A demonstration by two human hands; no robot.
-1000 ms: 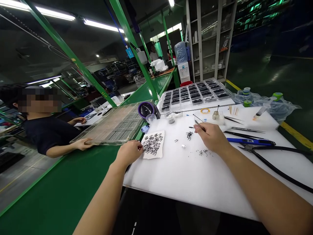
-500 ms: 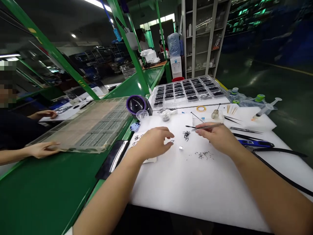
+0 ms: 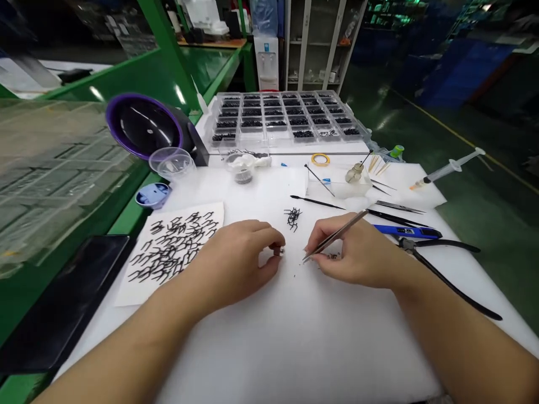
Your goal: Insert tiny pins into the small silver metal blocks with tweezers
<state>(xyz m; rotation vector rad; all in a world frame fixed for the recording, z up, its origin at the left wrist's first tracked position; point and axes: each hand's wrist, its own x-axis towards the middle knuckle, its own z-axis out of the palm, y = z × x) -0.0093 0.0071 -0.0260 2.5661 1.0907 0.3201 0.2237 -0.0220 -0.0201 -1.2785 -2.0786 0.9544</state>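
Between thumb and forefinger, my left hand (image 3: 242, 258) pinches a small shiny metal block (image 3: 279, 252), just above the white work surface (image 3: 269, 342). My right hand (image 3: 353, 252) grips metal tweezers (image 3: 337, 234), their tips pointing down and left near a pile of tiny dark parts (image 3: 334, 256), partly hidden by the fingers. Beyond both hands lies a small heap of thin black bent pieces (image 3: 292, 217). To the left, rows of black forked pieces (image 3: 177, 247) lie on a white sheet (image 3: 130, 289).
A compartment box (image 3: 265, 137) of black parts stands at the back. On the right lie cutting pliers (image 3: 446, 289), a blue pen-like tool (image 3: 406, 231) and a syringe (image 3: 452, 166). A purple-rimmed black device (image 3: 143, 126), a clear cup (image 3: 172, 163) and a dark phone-like slab (image 3: 67, 297) are on the left.
My view has turned down and closer to the table. My left hand has picked up the small metal block from the surface. The tweezers have moved from the black heap towards the tiny parts.
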